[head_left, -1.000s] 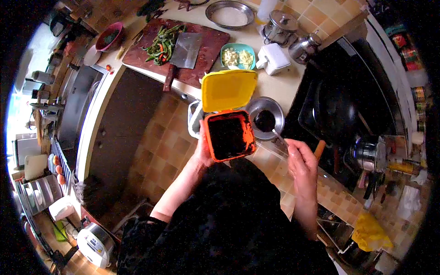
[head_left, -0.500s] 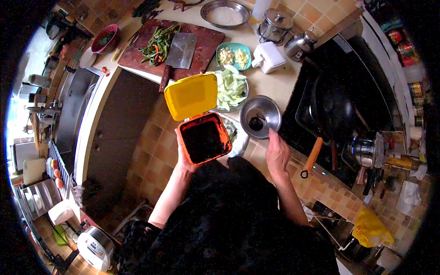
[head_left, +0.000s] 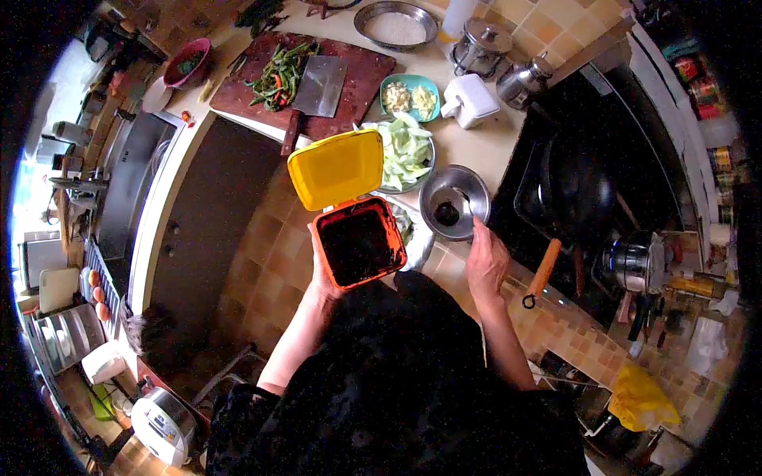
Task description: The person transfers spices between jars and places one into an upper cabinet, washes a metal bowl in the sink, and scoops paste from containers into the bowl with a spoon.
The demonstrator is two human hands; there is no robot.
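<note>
My left hand (head_left: 321,274) grips an orange-red square tub (head_left: 321,238) from its left side and below. Dark paste fills the tub and smears its inner walls. Its yellow lid (head_left: 337,170) is flipped up on the far side. To the right, my right hand (head_left: 486,260) pinches what looks like a spoon (head_left: 468,201), its tip over a small steel bowl (head_left: 432,186). A dark dab of paste (head_left: 446,213) lies in that bowl. Just behind stands a bowl of pale green sliced vegetable (head_left: 406,151).
A cutting board (head_left: 361,79) carries a cleaver (head_left: 321,83) and cut peppers (head_left: 279,83). Near it are a teal dish (head_left: 410,85) of chopped bits and a white container (head_left: 471,99). The black stove on the right holds a wok (head_left: 583,178), its wooden handle (head_left: 544,268) pointing toward me.
A pale streak now shows in the steel bowl by my right fingertips, which sit slightly higher at its rim. The whole view has shifted slightly; my left hand still holds the tub.
</note>
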